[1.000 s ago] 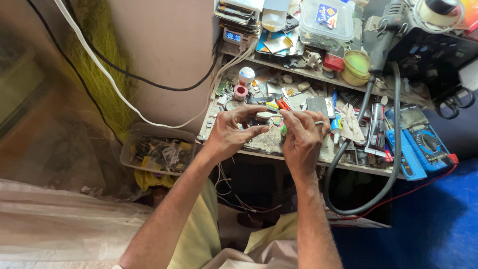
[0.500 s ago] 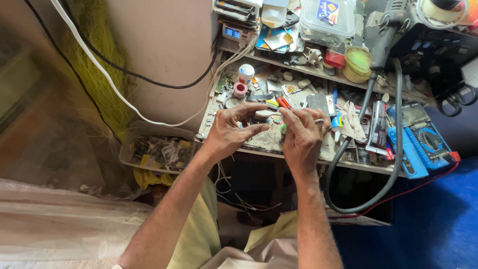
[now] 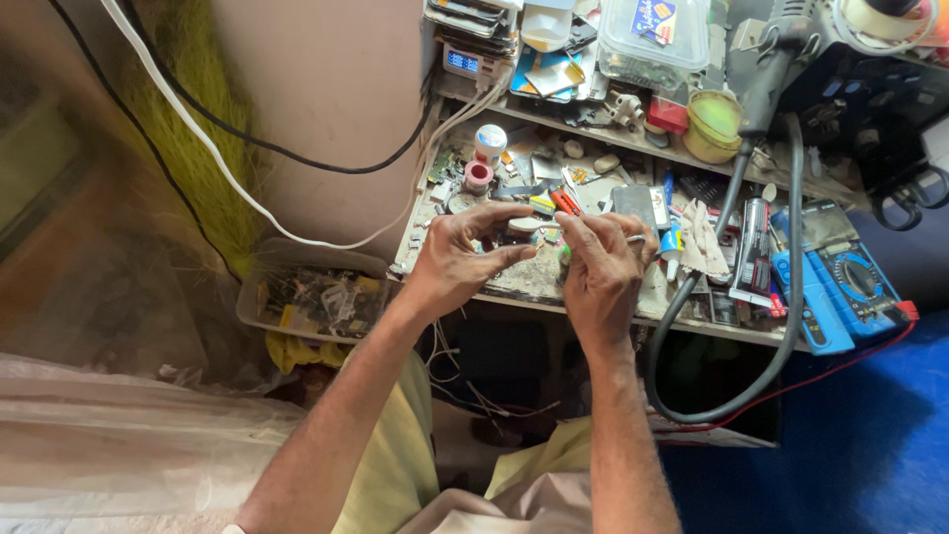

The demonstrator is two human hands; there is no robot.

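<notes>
Seen from above: left hand [image 3: 463, 259] half-curled, thumb and fingertips pinching a small pale part [image 3: 524, 224] just over the cluttered worktop [image 3: 514, 287]. Right hand [image 3: 603, 269] closed around a thin metal tool [image 3: 633, 238], fingers bent tight, tip meeting the part between both hands. Beside the right hand, a black hose [image 3: 791, 297] and a blue meter [image 3: 840, 282].

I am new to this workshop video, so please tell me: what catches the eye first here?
Two bare hands meet at the middle of a cluttered workbench: the left hand pinches a small pale part, the right hand beside it. A blue meter lies at the right, and a thick grey hose loops below.
</notes>
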